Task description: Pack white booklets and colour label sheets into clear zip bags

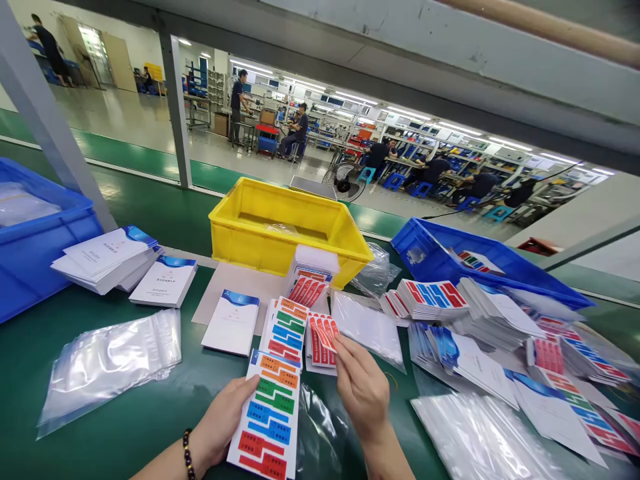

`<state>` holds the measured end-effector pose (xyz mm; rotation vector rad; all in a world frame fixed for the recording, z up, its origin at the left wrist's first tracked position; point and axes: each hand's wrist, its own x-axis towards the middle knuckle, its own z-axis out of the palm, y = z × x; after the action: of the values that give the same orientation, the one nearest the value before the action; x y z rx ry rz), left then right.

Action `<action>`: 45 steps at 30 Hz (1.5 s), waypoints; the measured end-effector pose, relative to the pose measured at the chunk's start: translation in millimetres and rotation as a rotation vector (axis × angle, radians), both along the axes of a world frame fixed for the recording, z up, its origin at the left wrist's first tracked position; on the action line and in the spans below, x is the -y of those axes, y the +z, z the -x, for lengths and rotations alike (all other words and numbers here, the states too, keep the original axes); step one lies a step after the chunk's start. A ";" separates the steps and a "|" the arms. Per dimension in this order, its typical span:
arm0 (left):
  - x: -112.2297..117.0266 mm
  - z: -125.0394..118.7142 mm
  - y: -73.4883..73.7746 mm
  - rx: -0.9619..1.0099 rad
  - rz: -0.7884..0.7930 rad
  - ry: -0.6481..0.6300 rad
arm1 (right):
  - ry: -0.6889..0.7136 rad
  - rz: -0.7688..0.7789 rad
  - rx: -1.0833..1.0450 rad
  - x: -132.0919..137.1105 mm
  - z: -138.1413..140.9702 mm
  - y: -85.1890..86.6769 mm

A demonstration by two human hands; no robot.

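Green worktable (193, 390) crowded on both sides.
A yellow bin (260, 252) stands far centre, between a left blue bin (40, 270) and a right blue bin (435, 265); blue-topped booklets (164, 283) and clear bags (115, 370) lie left, sticker-sheet stacks (435, 298) and near clear bags (480, 437) right.

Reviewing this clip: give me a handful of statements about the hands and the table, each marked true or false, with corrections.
1. The left hand holds a sheet of multicoloured labels. True.
2. The right hand holds a clear bag. False: it holds a sheet of red labels.
3. The yellow bin stands between a blue bin and another blue bin. True.
4. Beads circle the right wrist. False: the beaded bracelet is on the left.
5. Clear plastic bags lie on the green tabletop. True.
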<state>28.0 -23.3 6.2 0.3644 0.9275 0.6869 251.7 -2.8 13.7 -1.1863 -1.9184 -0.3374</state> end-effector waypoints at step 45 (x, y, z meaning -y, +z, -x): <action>7.6 -0.6 4.2 -0.138 -0.301 -0.227 | 0.158 0.813 -0.376 14.5 33.7 0.3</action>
<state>28.6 -30.9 10.4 0.7806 0.8969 0.5970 218.0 -17.3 13.9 -1.4445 -1.8230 0.7745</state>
